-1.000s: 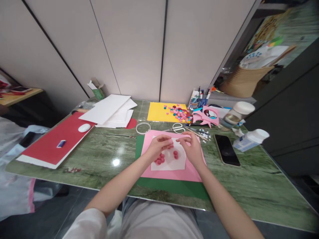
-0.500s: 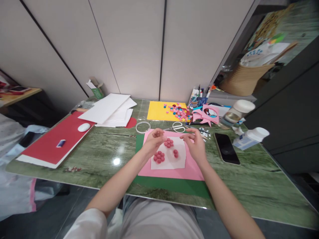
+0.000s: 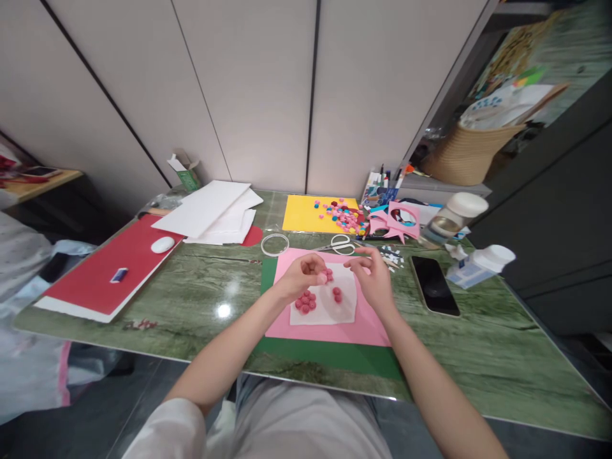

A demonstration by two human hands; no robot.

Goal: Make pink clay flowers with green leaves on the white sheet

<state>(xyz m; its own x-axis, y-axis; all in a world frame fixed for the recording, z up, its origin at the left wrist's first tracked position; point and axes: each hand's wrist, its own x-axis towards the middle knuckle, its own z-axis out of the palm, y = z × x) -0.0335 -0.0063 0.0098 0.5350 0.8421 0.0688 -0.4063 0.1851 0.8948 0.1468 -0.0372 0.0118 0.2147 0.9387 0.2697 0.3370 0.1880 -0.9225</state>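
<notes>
My left hand (image 3: 305, 276) is closed in a pinch above a white paper sheet (image 3: 325, 312), low over a pink cluster (image 3: 329, 275) that it partly covers. Whatever is between its fingertips is too small to make out. To the right, my right hand (image 3: 373, 277) hovers at the sheet's edge with fingers bent and apart; nothing shows in it. A flower-like group of pink pieces (image 3: 305, 301) lies at the sheet's left, and a small pair of pink pieces (image 3: 337, 294) lies right of centre. Pink paper (image 3: 282, 328) and green paper (image 3: 329, 358) lie beneath.
Scissors (image 3: 340, 245) and a tape roll (image 3: 275, 245) lie behind the papers. Colourful small pieces (image 3: 347, 217) rest on yellow paper (image 3: 299, 213). At right are a phone (image 3: 435, 285), a white bottle (image 3: 482, 264) and a clear bottle (image 3: 452, 220). A red sheet (image 3: 95, 280) lies left.
My left hand has moved slightly right and down, now partly covering the upper pink cluster. My right hand has barely moved.
</notes>
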